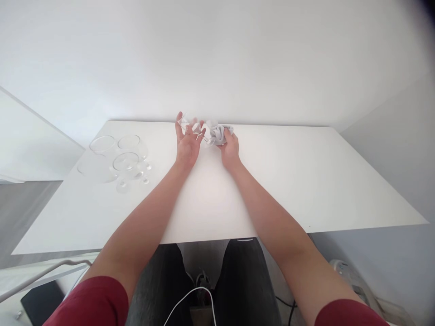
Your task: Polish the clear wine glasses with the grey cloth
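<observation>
My left hand (189, 144) is curled around a clear drinking glass (195, 127), its fingers spread over the bowl. The glass is see-through and tilted on its side, pointing toward my right hand. My right hand (230, 147) grips a crumpled pale grey cloth (219, 135). Cloth and glass meet between the two hands, and the cloth hides the glass's right end. Both hands are above the back middle of the white table (278, 181).
Several clear glasses (126, 162) stand close together at the table's left, some with round knobs low down. A white wall (217, 63) rises behind the table. Below the front edge, a white cable (200, 289) runs between my legs.
</observation>
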Demonstrator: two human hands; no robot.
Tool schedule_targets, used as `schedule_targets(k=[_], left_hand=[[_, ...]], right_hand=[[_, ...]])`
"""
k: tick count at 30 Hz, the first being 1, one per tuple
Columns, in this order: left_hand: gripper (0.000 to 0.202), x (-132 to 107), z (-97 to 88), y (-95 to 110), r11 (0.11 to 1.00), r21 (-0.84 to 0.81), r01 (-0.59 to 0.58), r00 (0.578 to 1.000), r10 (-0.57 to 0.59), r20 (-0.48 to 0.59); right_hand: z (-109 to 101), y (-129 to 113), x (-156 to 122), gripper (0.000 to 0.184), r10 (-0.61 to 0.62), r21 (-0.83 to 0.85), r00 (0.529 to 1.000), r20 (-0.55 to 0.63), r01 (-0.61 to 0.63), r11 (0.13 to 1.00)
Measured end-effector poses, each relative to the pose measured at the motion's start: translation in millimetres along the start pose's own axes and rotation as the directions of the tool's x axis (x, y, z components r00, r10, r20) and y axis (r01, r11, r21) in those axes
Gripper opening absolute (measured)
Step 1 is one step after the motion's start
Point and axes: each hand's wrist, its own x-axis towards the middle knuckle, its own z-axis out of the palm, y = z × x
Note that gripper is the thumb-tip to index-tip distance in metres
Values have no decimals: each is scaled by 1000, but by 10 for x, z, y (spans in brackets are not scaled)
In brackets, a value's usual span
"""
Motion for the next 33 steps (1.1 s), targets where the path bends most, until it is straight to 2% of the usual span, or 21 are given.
schedule_targets(k=[2, 5, 7, 10, 12, 14, 15, 17, 18, 20, 22, 24, 29, 33], left_hand=[[69, 1, 3, -5, 1000, 6, -6, 1000, 6, -7], [69, -13, 23, -21, 1000, 15, 0, 1000, 0, 14], [71, -34, 47, -33, 1000, 23, 5, 997, -6, 74], [70, -65, 80, -57, 999, 35, -27, 978, 20, 206], [69, -70, 90, -74, 997, 53, -55, 976, 43, 214], [67, -64, 88, -84, 995, 76, -66, 986, 53, 156], [67, -60, 84, -84, 994, 84, -65, 991, 54, 120], [65, -59, 72, -73, 994, 92, -55, 996, 48, 77], [63, -61, 65, -64, 994, 100, -46, 997, 39, 69], [61, -70, 50, -46, 992, 126, -30, 997, 20, 74], [59, -77, 38, -40, 988, 150, -23, 995, 8, 101], [59, -77, 31, -49, 988, 156, -15, 992, -5, 130], [65, -66, 44, -79, 989, 136, 50, 978, -76, 193], [66, -74, 62, -62, 987, 130, 93, 975, -116, 187]], right_hand=[[24, 47, 11, 39, 51, 17, 997, 62, -52, 998], [64, 46, -26, 36, 85, -111, 985, 150, -69, 991], [60, 6, -52, 31, 23, -248, 992, 125, 9, 969], [6, -71, -71, 21, -164, -441, 986, 40, 164, 883], [-33, -115, -80, 18, -258, -510, 966, -20, 212, 834], [-46, -145, -98, 22, -275, -553, 961, -35, 210, 806], [-40, -155, -114, 25, -256, -580, 967, 7, 213, 786], [-5, -167, -158, 27, -182, -641, 961, 208, 275, 716], [18, -172, -185, 25, -128, -653, 929, 347, 337, 678], [60, -184, -240, 17, -39, -612, 812, 582, 468, 638], [78, -201, -284, 15, -16, -537, 715, 699, 539, 649], [69, -217, -307, 17, -18, -499, 692, 722, 537, 680], [35, -225, -309, 17, 58, -500, 705, 707, 439, 747], [60, -219, -309, 17, 79, -531, 726, 683, 419, 736]])
